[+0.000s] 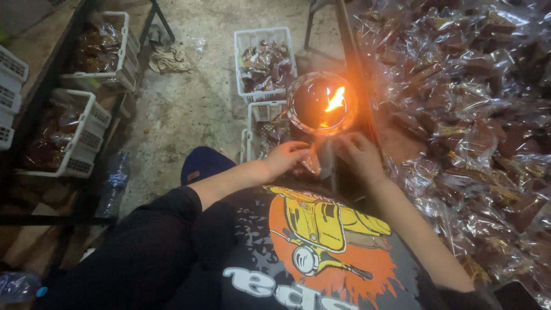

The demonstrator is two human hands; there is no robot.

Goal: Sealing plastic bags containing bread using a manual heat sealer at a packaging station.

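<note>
Both my hands hold one clear plastic packet (323,156) between them, just below a round glass dish (321,104) with a burning flame (336,100). My left hand (287,156) pinches the packet's left side and my right hand (359,154) grips its right side. The packet's top edge points toward the flame. What is inside the packet is hard to make out.
A big heap of clear-wrapped brown snacks (470,115) covers the surface at right. White plastic baskets with packets stand on the floor (264,63) and on a left shelf (103,51) (63,135). A water bottle (115,181) stands on the concrete floor.
</note>
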